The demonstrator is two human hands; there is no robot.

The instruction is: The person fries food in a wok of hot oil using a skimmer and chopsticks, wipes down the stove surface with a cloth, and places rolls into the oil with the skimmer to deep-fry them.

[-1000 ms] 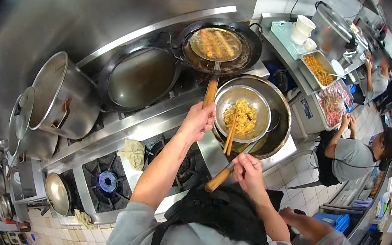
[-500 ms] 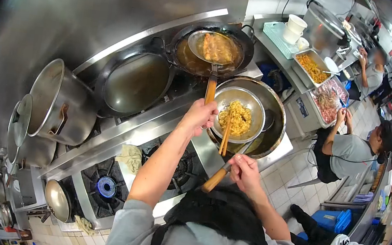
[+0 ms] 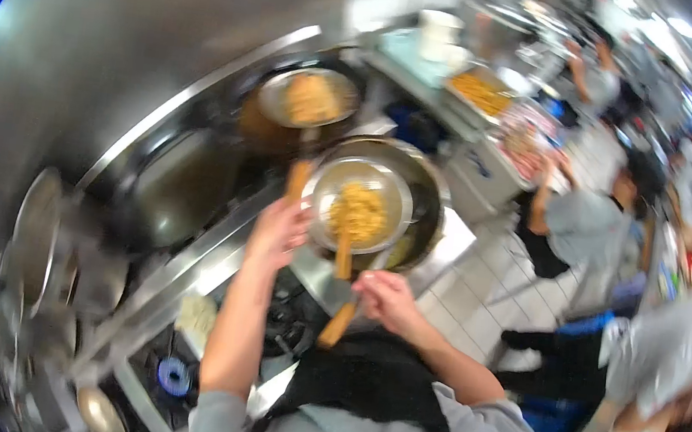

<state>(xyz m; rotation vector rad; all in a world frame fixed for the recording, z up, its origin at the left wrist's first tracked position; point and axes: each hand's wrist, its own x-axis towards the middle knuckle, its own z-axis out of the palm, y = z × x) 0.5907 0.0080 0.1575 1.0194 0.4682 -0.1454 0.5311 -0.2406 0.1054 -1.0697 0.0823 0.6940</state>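
My left hand (image 3: pixel 276 238) is closed around the wooden handle of a skimmer (image 3: pixel 300 180). Its round head holds golden-brown fried food (image 3: pixel 311 99) over a dark wok of brown oil (image 3: pixel 262 126). Farther right, my right hand (image 3: pixel 392 301) is closed on a wooden-handled ladle (image 3: pixel 337 325); its head is mostly hidden. A round metal bowl (image 3: pixel 401 190) with yellow, crumbly-looking food (image 3: pixel 359 215) sits over a large pot (image 3: pixel 441 180). Wooden chopsticks (image 3: pixel 345 255) rest in that food. Motion blurs the whole view.
A second wok (image 3: pixel 181 187) stands left of the first. Tall steel pots (image 3: pixel 102 264) are at the far left, near a lit burner (image 3: pixel 173 376). Trays of yellow food (image 3: pixel 479 92) and pinkish food (image 3: pixel 528 143) line the right counter, where a co-worker (image 3: pixel 592 220) works.
The whole scene has shifted leftward in view, and the frame is now blurred. My left hand still grips the skimmer over the wok, and my right hand still grips the ladle.
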